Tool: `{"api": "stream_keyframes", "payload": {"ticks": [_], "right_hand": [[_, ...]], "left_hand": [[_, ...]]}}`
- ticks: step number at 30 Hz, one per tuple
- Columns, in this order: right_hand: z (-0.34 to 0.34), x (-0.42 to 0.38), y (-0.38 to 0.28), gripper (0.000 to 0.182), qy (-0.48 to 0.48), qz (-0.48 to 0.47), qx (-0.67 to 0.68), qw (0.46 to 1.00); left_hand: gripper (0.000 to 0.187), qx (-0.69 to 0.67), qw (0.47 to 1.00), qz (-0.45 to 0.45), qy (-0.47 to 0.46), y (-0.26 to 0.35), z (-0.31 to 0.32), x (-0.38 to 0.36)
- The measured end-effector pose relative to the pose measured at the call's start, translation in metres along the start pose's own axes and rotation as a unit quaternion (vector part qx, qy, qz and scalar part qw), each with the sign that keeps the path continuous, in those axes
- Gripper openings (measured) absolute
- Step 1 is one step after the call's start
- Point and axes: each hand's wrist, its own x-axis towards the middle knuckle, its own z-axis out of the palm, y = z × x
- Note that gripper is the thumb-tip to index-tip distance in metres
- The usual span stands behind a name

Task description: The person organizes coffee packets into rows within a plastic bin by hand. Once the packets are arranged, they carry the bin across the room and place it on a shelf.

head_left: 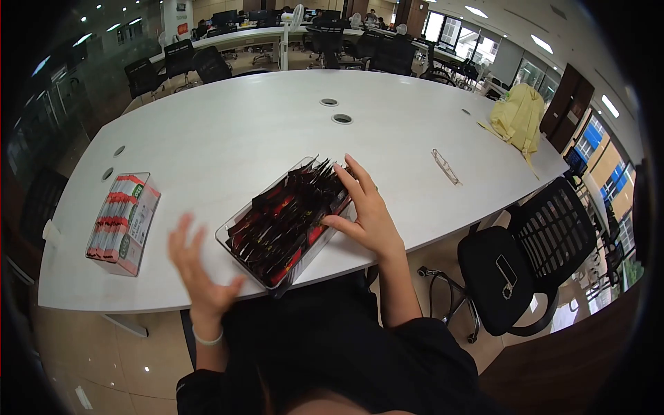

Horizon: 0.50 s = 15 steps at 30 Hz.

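Observation:
A clear plastic box stands at a slant near the table's front edge, filled with dark, shiny packets with red patches. My right hand rests against the box's right end, fingers spread over the packets there and thumb at the near side. Left of the box, my left hand is raised with its fingers apart, slightly blurred, holding nothing. Further left, a second clear box holds rows of red and white packets and touches neither hand.
Eyeglasses lie on the white table to the right. A yellow bag sits at the far right edge. Beside the table is a black chair with a phone on its seat. Desks, chairs and people are in the background.

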Motion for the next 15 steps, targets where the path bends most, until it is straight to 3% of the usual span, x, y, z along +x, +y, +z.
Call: {"api": "stream_keyframes", "payload": {"ticks": [2,3,5,6,7,9,11,13,15], "right_hand": [[-0.009,-0.005,0.011,0.078,0.038,-0.017,0.026,0.999],[-0.019,-0.012,0.020,0.076,0.078,-0.006,-0.002,0.997],[-0.043,-0.027,0.050,0.069,0.227,0.056,-0.166,0.958],[-0.057,-0.036,0.074,0.063,0.316,0.074,-0.251,0.912],[-0.068,-0.045,0.090,0.054,0.430,0.133,-0.280,0.848],[-0.098,-0.082,0.133,0.057,0.499,0.204,-0.368,0.758],[-0.104,-0.103,0.148,0.065,0.539,0.329,-0.318,0.707],[-0.097,-0.120,0.178,0.071,0.548,0.353,-0.291,0.700],[-0.088,-0.124,0.188,0.074,0.598,0.374,-0.068,0.705]], "left_hand": [[0.075,0.007,0.983,-0.080,0.167,-0.036,-0.027,0.007],[0.072,0.064,0.964,-0.077,0.246,-0.064,-0.050,0.002],[0.065,0.132,0.909,-0.094,0.383,-0.110,-0.104,-0.023],[0.062,0.144,0.880,-0.113,0.438,-0.125,-0.122,-0.032],[0.062,0.142,0.880,-0.110,0.440,-0.132,-0.121,-0.030],[0.061,0.127,0.875,-0.121,0.452,-0.153,-0.134,-0.044],[0.060,0.110,0.869,-0.136,0.464,-0.149,-0.127,-0.039],[0.059,0.093,0.864,-0.151,0.471,-0.138,-0.114,-0.026],[0.058,0.077,0.858,-0.166,0.479,-0.121,-0.102,-0.018]]}}
